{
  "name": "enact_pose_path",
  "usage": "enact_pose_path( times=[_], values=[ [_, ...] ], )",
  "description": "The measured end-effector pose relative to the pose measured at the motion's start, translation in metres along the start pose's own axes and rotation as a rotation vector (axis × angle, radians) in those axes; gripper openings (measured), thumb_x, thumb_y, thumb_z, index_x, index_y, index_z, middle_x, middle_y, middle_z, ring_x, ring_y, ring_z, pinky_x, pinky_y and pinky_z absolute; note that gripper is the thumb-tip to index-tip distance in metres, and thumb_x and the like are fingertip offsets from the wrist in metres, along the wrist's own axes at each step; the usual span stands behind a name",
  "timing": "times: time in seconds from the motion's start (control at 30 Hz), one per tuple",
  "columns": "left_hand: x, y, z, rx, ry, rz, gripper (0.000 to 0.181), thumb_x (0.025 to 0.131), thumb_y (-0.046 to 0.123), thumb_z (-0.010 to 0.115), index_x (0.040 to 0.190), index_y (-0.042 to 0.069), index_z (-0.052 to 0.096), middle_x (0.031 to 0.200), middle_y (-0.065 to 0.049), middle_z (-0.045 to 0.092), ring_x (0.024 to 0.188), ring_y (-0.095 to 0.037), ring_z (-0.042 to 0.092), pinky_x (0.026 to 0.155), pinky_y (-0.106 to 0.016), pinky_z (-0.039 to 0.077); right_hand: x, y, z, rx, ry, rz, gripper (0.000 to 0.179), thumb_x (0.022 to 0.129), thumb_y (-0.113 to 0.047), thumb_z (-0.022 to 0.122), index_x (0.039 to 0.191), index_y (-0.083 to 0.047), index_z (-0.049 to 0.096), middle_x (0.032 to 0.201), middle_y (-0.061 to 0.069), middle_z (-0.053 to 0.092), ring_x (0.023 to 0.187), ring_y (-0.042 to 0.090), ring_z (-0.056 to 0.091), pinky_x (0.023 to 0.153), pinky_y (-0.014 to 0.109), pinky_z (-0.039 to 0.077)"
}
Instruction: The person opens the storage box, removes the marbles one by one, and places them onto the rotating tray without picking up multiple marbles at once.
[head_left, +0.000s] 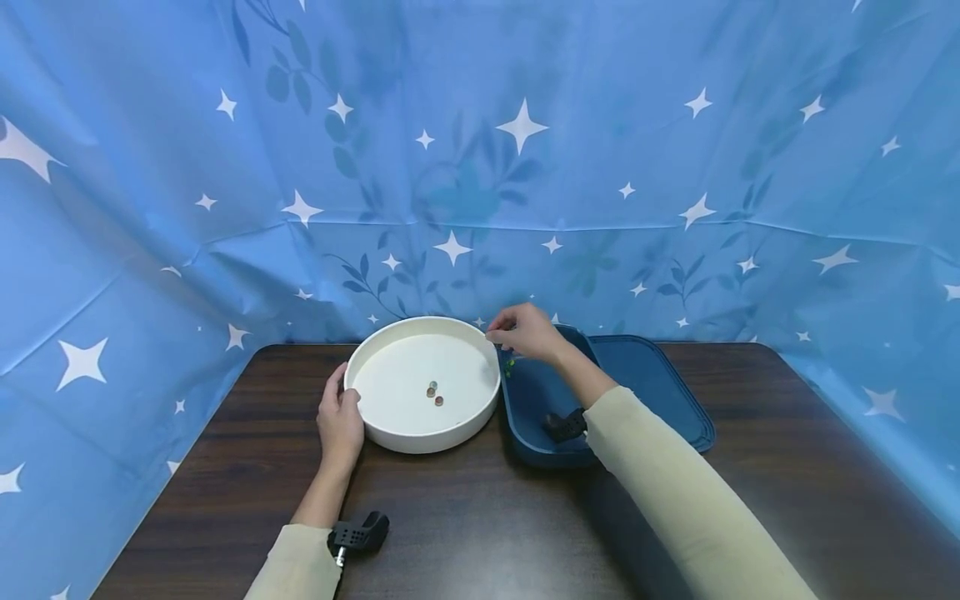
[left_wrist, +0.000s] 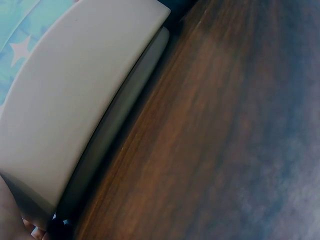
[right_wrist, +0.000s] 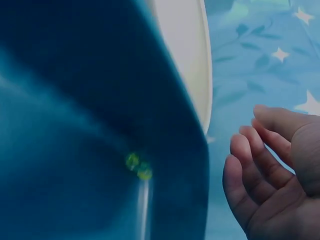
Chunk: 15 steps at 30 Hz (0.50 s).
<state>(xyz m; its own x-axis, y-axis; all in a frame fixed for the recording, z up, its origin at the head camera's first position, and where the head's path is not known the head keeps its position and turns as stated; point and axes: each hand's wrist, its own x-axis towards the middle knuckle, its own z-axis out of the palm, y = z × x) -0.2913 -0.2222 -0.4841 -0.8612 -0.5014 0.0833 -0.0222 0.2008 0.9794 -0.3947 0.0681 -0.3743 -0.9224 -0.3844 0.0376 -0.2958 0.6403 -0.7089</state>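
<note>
The left hand [head_left: 341, 421] grips the left side of a round white tray [head_left: 423, 443], its thumb at the rim and its fingers along the outer wall. Inside the tray lie a few small round beads [head_left: 438, 401], brownish and greyish. Above the back corner of a deep blue bin [head_left: 540, 392], beside the tray's right rim, is the right hand [head_left: 528, 332]. Its thumb and index fingertips come together, the other fingers curled; I cannot tell whether something tiny is between them. Small yellow-green beads [right_wrist: 132, 161] lie in the bin, near that hand.
A shallower blue tray [head_left: 645, 383] sits right of the bin, partly behind it. All stand near the back edge of a dark wooden table [head_left: 465, 525]. A blue star-patterned curtain [head_left: 480, 167] hangs close behind.
</note>
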Motion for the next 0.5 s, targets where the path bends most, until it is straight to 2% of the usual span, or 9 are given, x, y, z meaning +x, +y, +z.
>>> enact_pose_path(
  times=[0.13, 0.27, 0.4, 0.5],
  values=[
    [0.000, 0.000, 0.000, 0.003, -0.004, 0.001, 0.061, 0.094, 0.015, 0.035, 0.154, 0.019, 0.043, 0.162, -0.009, 0.040, 0.143, -0.029, 0.042, 0.115, -0.050, 0.036, 0.000, 0.016, -0.006, 0.011, 0.025, 0.020, 0.021, 0.097, -0.023, 0.065, 0.110, -0.008, 0.074, 0.106, 0.014, 0.070, 0.094, 0.032, 0.069, 0.083, 0.048, 0.060],
    [-0.001, 0.000, 0.000, 0.005, 0.000, 0.002, 0.060, 0.094, 0.016, 0.035, 0.154, 0.018, 0.043, 0.162, -0.009, 0.040, 0.144, -0.030, 0.043, 0.115, -0.051, 0.037, 0.000, 0.029, -0.008, -0.020, 0.038, 0.028, 0.020, 0.097, -0.019, 0.066, 0.108, -0.005, 0.074, 0.102, 0.017, 0.071, 0.086, 0.030, 0.069, 0.073, 0.038, 0.058],
    [0.000, 0.000, 0.000, -0.002, 0.000, -0.003, 0.061, 0.094, 0.015, 0.035, 0.155, 0.018, 0.042, 0.162, -0.010, 0.040, 0.144, -0.030, 0.043, 0.115, -0.051, 0.037, 0.001, 0.038, -0.006, -0.064, 0.029, 0.036, 0.019, 0.097, -0.016, 0.066, 0.107, -0.003, 0.074, 0.095, 0.018, 0.072, 0.078, 0.026, 0.067, 0.064, 0.027, 0.053],
    [0.000, -0.001, 0.000, -0.007, -0.001, -0.004, 0.061, 0.094, 0.015, 0.036, 0.154, 0.018, 0.043, 0.161, -0.010, 0.041, 0.143, -0.030, 0.044, 0.114, -0.051, 0.037, 0.002, 0.045, -0.002, -0.104, 0.018, 0.052, 0.019, 0.097, -0.015, 0.064, 0.106, -0.002, 0.074, 0.093, 0.017, 0.072, 0.073, 0.022, 0.066, 0.061, 0.025, 0.051]
  ],
)
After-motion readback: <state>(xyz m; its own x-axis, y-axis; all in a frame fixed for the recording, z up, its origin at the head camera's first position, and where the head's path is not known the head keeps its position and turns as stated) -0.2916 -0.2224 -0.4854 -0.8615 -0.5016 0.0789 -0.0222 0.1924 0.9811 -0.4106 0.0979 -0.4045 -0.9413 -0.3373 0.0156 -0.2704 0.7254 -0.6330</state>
